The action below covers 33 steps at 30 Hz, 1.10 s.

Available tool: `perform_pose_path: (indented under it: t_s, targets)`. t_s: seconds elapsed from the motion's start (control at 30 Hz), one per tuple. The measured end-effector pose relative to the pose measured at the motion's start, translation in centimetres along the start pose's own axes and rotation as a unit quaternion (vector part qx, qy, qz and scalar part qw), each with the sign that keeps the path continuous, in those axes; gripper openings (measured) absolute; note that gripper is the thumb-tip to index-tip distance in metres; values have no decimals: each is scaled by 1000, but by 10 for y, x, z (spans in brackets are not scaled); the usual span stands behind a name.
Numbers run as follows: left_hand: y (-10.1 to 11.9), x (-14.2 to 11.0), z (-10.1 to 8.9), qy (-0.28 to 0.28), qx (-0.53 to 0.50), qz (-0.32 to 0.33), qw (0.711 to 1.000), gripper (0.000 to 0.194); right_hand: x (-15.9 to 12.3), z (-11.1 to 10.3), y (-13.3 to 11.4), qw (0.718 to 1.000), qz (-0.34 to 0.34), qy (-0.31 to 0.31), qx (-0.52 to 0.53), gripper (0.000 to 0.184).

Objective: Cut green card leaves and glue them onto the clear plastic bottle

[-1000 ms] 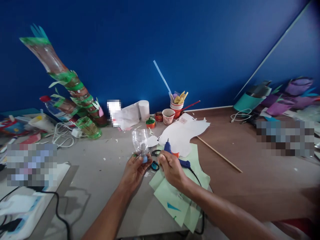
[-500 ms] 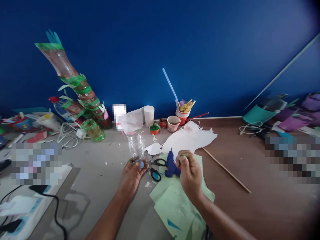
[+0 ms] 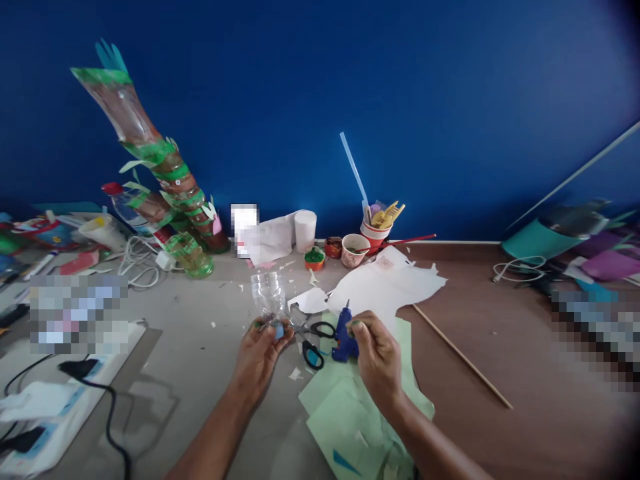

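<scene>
My left hand [image 3: 263, 350] is closed around the lower end of a clear cut plastic bottle [image 3: 269, 291], whose wide end points up and away. A small light blue piece [image 3: 279, 331] shows under my thumb. Just right of that hand lie scissors [image 3: 314, 359] with black handles. My right hand [image 3: 376, 350] is pinched shut beside a blue hot glue gun [image 3: 343, 339]; whatever the fingers hold, if anything, is too small to make out. The glue gun rests nozzle away from me on pale green paper [image 3: 345, 407].
White paper [image 3: 383, 283] lies behind the glue gun, with a wooden stick [image 3: 465, 357] to the right. Paint cups [image 3: 314, 259] and a red cup [image 3: 376, 233] of tools line the wall. A tall painted bottle model [image 3: 150, 150] leans at left, above a power strip [image 3: 100, 393].
The view has shifted slightly. My right hand has dropped a little and its fingertips have come nearer my left hand. The bottle is still in my left hand.
</scene>
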State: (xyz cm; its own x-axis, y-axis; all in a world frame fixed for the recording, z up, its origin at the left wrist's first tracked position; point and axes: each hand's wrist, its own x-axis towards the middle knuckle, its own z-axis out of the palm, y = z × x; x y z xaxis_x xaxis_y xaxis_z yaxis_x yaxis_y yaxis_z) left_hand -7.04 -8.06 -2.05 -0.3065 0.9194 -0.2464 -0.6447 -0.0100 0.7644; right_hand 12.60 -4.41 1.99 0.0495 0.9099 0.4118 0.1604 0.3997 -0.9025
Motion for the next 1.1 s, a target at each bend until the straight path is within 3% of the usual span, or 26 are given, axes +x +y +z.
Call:
perform_pose_path:
  t_s: [0.1, 0.27, 0.43, 0.53, 0.6, 0.67, 0.7, 0.77, 0.83, 1.1]
  targets:
    - [0, 1, 0, -3, -2, 5, 1000, 24, 2, 0, 2, 1000, 7, 9, -16, 11]
    - [5, 6, -4, 9, -9, 36, 999, 23, 1, 0, 5, 993, 79, -82, -37, 20]
    - [11, 11, -5, 40, -35, 65, 996, 23, 3, -2, 1, 993, 57, -75, -64, 20]
    - [11, 9, -4, 35, -41, 62, 997, 22, 8, 0, -3, 982, 75, -140, -100, 21]
    - [9, 8, -2, 21, -42, 55, 997, 21, 13, 4, -3, 970, 41, -192, -141, 22]
    - [7, 6, 1, 11, -43, 45, 998, 21, 20, 12, -1, 940, -24, -259, -220, 23]
    - [6, 5, 2, 10, -43, 39, 998, 21, 23, 16, 1, 910, -58, -303, -277, 24]
    - [4, 3, 4, 6, -47, 28, 998, 21, 31, 27, 6, 821, -116, -397, -394, 26]
    - [2, 2, 4, -2, -48, 17, 999, 21, 38, 37, 11, 772, -142, -439, -438, 23]
    - [-2, -1, 2, -40, -51, -18, 998, 23, 56, 56, 14, 695, -200, -475, -501, 20]
